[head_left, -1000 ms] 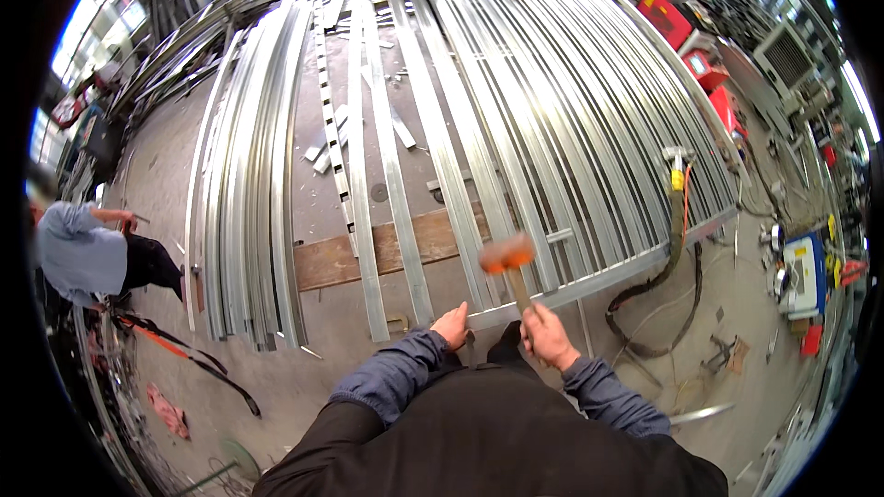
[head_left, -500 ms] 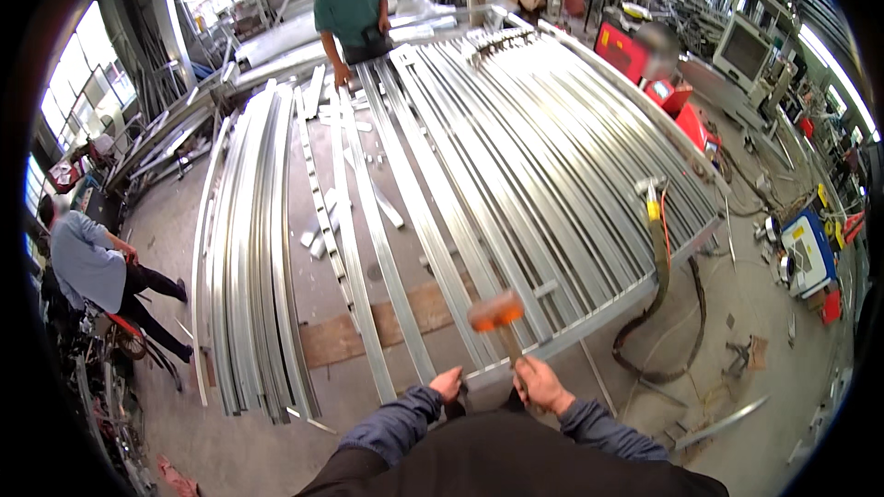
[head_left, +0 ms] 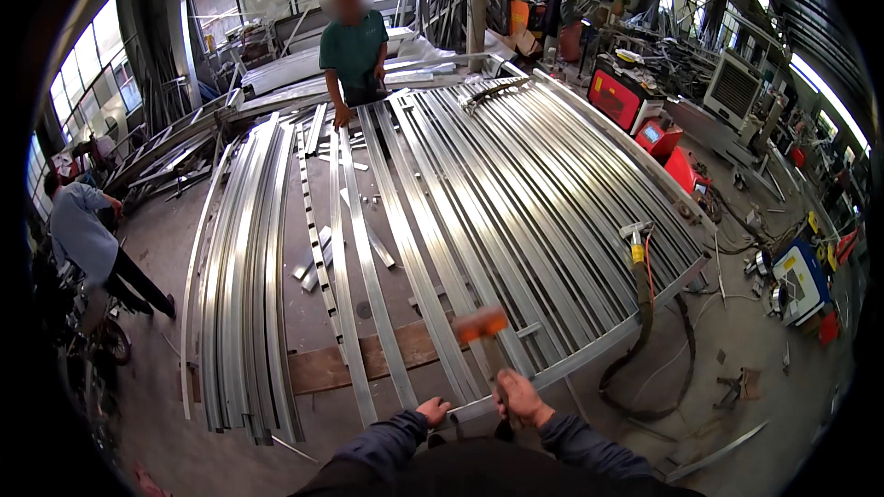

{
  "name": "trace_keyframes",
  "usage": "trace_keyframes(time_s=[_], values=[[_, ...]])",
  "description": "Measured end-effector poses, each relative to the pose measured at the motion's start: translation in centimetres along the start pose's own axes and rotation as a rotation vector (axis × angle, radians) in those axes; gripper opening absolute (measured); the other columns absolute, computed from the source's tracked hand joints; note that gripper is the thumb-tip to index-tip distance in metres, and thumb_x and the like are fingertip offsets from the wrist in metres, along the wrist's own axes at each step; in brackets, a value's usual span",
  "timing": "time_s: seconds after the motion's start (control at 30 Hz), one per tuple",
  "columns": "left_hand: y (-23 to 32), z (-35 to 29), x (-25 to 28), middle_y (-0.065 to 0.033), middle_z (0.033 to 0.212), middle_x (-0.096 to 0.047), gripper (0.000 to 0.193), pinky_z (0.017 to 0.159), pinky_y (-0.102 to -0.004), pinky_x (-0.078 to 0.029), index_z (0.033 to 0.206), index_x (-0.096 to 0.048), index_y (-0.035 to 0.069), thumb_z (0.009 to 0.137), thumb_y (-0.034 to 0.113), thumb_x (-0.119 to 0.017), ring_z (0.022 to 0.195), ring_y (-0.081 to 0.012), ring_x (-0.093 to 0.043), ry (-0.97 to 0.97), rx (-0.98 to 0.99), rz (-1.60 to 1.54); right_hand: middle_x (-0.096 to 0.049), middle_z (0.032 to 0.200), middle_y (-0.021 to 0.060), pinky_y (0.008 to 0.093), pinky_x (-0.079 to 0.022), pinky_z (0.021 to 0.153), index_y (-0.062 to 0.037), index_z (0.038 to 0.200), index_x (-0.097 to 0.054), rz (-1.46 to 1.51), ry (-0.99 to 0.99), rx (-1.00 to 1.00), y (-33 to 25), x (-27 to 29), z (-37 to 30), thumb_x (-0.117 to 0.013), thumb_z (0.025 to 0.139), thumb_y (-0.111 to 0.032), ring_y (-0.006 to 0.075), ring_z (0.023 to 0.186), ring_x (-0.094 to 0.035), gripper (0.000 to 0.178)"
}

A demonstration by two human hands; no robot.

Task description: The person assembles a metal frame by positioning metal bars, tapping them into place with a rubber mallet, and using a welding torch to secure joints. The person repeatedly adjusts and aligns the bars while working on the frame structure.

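Note:
My right hand [head_left: 518, 398] is wrapped round the handle of a mallet with an orange head [head_left: 480, 323]. The head is raised above the near end of a frame of long silver metal bars [head_left: 516, 212], blurred by motion. Beside it, my left hand [head_left: 433, 410] is closed at the left end of the frame's near rail [head_left: 580, 356]; its fingertips are partly hidden. Just left of that hand, loose metal bars [head_left: 376, 313] run away from me. At their far end, a person in a green shirt [head_left: 354, 55] has a hand on a bar.
A stack of metal profiles [head_left: 244, 285] lies at the left, with a wooden plank [head_left: 322, 370] beside it. A welding torch [head_left: 636, 244] rests on the frame's right side, its cable hanging to the floor. Red machines [head_left: 617, 97] stand behind. Another person [head_left: 81, 221] is at far left.
My view has tilted up a little. The mallet stays raised in my right hand, and my left hand remains at the rail's end. The person at far left has shifted.

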State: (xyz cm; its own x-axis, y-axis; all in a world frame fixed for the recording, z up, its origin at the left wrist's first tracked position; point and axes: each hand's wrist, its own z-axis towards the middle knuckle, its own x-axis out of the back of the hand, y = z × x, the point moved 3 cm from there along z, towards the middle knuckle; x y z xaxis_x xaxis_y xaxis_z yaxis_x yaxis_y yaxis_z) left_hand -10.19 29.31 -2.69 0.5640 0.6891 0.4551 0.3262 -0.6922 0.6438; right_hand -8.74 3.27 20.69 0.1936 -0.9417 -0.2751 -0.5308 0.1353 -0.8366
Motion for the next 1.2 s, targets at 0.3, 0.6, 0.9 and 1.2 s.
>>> trace_keyframes(time_s=[0.3,0.6,0.9,1.2], values=[[-1.4,0.7,-0.8,-0.0322,0.141,-0.062,0.070,0.115,-0.0458,-0.044,0.144,-0.057,-0.005,0.105,0.053,-0.051,0.137,-0.0448,-0.056,0.050,0.009,-0.090,-0.058,0.078,0.0019,0.0269,-0.046,0.053,-0.0063,0.126,-0.057,0.094,-0.123,0.426,-15.8,-3.1,-0.9,-0.051,0.113,-0.045,0.0096,0.058,-0.054,0.041],[0.9,1.9,-0.8,-0.0347,0.152,-0.052,0.096,0.121,-0.0443,-0.039,0.156,-0.041,-0.010,0.100,0.067,-0.054,0.145,-0.0435,-0.050,0.076,0.080,-0.106,-0.057,0.076,0.0022,0.0270,-0.047,0.051,-0.0071,0.116,-0.059,-0.090,-0.040,0.190,-1.8,1.0,-0.8,-0.052,0.112,-0.049,0.0100,0.057,-0.055,0.042],[-1.9,5.8,-3.6,-0.0332,0.139,-0.063,0.085,0.111,-0.0442,-0.047,0.145,-0.054,-0.008,0.091,0.057,-0.067,0.132,-0.0422,-0.061,-0.032,0.141,-0.274,-0.057,0.074,0.0024,0.0313,-0.049,0.050,-0.0079,0.109,-0.058,-0.188,0.215,-0.350,14.4,4.3,-3.1,-0.048,0.112,-0.048,0.0118,0.055,-0.056,0.042],[-2.7,9.5,-4.8,-0.0218,0.125,-0.070,0.093,0.100,-0.0422,-0.049,0.131,-0.065,-0.013,0.095,0.073,-0.063,0.111,-0.0275,-0.065,-0.018,0.337,-0.668,-0.059,0.076,0.0041,0.0294,-0.046,0.043,-0.0081,0.115,-0.056,-0.041,0.294,-0.035,8.6,6.5,-1.8,-0.046,0.113,-0.051,0.0120,0.050,-0.055,0.044]])
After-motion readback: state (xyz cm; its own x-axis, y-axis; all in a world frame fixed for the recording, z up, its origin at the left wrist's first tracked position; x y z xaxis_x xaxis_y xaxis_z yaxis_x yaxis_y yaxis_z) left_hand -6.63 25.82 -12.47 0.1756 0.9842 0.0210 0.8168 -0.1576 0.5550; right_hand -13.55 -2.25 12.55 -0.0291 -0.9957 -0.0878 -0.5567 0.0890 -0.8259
